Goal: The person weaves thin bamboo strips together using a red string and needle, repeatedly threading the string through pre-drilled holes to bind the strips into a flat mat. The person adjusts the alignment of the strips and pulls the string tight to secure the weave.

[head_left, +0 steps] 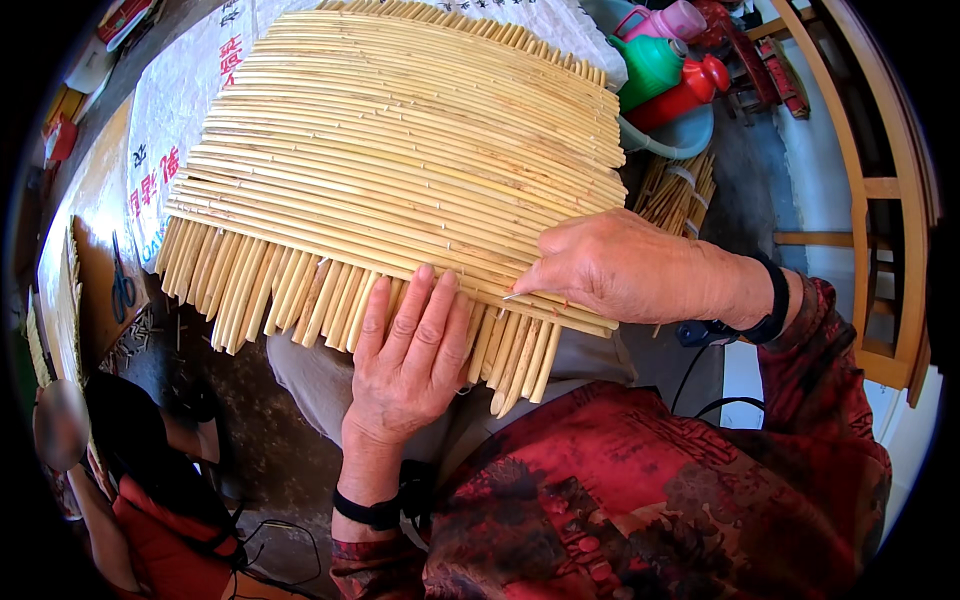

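Note:
A broad panel of pale yellow stalks (400,130) spreads before me, its top layer running crosswise. Beneath it, a lower layer of stalks (235,285) juts out toward me with uneven ends. My left hand (408,345) lies on the near edge, fingers stretched out and pressing on the stalks. To its right, my right hand (615,268) is closed in a pinch over the panel's near right part. From its fingertips pokes the thin metal tip of a needle (512,296), touching the near stalks; the rest is hidden in the hand.
Under the panel lies a white printed sheet (185,110). Blue-handled scissors (122,285) rest at the left. A basin (690,135) with green and red bottles stands far right, beside a tied stalk bundle (675,190) and a wooden chair (880,190). Another person sits lower left.

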Demonstrator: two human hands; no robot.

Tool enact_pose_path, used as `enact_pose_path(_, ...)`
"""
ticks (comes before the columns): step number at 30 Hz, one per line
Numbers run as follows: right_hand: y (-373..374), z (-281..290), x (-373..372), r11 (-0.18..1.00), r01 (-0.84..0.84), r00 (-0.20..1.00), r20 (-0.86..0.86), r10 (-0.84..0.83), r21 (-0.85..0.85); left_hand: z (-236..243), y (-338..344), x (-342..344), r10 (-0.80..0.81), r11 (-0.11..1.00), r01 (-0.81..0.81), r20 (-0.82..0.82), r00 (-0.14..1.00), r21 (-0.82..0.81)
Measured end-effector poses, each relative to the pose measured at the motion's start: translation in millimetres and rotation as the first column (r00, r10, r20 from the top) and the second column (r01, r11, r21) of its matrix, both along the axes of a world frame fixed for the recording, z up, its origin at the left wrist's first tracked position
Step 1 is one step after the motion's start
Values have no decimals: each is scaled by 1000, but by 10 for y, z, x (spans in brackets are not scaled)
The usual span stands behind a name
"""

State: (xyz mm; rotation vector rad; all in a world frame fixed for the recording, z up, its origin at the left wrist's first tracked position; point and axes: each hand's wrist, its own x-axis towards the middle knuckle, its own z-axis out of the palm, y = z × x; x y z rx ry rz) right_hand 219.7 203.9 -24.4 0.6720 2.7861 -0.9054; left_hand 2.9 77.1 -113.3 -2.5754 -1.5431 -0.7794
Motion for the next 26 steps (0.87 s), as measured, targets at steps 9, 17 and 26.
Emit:
enact_pose_path(9, 28, 75, -92, 994, -84, 996, 32, 83, 63, -30, 8, 2, -12, 999, 12, 3, 1000, 46)
enact_pose_path(17, 21, 91, -319, 935, -303, 952, 94, 291, 184, -15, 13, 19, -23, 995, 23, 5, 1000, 97)
enact_pose_path(26, -11, 220, -328, 925, -270, 963, 83, 257, 267, -39, 21, -3, -34, 989, 28, 37, 999, 145)
